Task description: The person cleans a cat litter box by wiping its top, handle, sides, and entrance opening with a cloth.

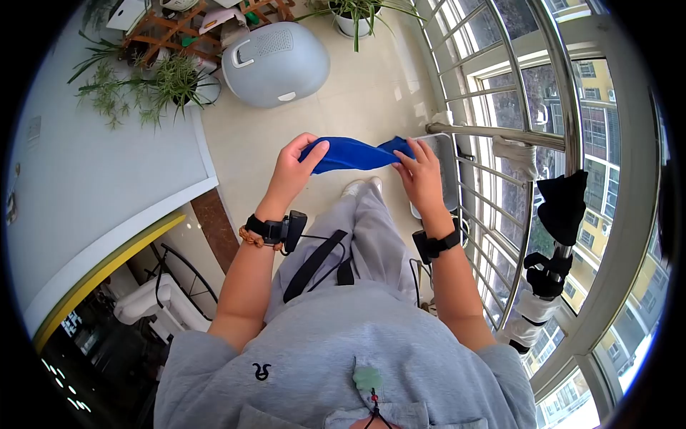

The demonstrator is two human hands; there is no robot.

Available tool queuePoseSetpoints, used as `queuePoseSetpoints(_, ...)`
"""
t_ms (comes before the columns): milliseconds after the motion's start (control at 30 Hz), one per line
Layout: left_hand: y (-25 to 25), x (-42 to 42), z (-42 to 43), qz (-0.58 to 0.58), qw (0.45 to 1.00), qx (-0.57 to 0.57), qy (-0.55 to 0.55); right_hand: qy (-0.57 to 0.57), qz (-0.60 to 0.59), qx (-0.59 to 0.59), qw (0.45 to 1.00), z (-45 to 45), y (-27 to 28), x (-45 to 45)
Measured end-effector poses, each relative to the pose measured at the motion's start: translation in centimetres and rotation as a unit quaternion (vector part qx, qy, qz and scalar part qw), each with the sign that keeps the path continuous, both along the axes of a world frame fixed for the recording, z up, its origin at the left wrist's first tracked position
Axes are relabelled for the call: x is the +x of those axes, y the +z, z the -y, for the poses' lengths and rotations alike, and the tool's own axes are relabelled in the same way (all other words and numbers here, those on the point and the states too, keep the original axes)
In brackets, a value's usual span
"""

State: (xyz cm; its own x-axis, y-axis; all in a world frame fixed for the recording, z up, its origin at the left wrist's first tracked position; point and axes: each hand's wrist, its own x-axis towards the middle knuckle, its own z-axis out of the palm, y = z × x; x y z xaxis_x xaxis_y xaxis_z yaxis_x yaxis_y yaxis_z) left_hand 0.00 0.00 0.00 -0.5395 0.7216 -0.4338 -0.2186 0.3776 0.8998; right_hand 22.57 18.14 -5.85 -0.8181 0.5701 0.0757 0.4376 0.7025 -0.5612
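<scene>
A blue cloth is stretched sideways in front of my body, above my legs and shoes. My left hand grips its left end, with the thumb on top. At the other end, my right hand pinches the cloth between thumb and fingers, and a darker blue flap stands up beside those fingers. The cloth looks folded or twisted near my right hand.
A metal railing runs along the windows on the right, with a white cloth and a black cloth on it. Ahead stands a rounded grey bin. Potted plants are at the upper left. A grey tray lies beside the railing.
</scene>
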Motion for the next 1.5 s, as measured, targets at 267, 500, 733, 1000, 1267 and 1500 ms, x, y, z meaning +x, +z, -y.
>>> queuePoseSetpoints(267,7.5,-2.7,3.8,-0.196,0.971,-0.106,-0.087,0.026,-0.042,-0.124,0.991,-1.1,5.0,-6.4)
queuePoseSetpoints(500,6.4,-8.4,7.6,-0.237,0.970,-0.049,0.004,0.048,-0.036,-0.155,0.986,1.4,6.6,-12.9)
queuePoseSetpoints(733,3.0,-19.7,13.0,-0.163,0.986,-0.009,0.035,-0.059,-0.116,-0.147,0.981,5.4,3.7,-22.1)
queuePoseSetpoints(1000,2.8,-33.9,18.7,-0.151,0.987,-0.016,0.054,-0.069,-0.040,-0.149,0.986,11.3,6.6,-34.2)
queuePoseSetpoints(1267,0.8,-38.1,19.7,-0.085,0.977,0.027,0.196,0.046,0.025,-0.210,0.976,11.8,4.1,-40.8)
queuePoseSetpoints(1500,0.8,-35.3,18.1,-0.090,0.987,0.126,0.037,0.239,0.044,-0.407,0.880,15.9,5.9,-49.0)
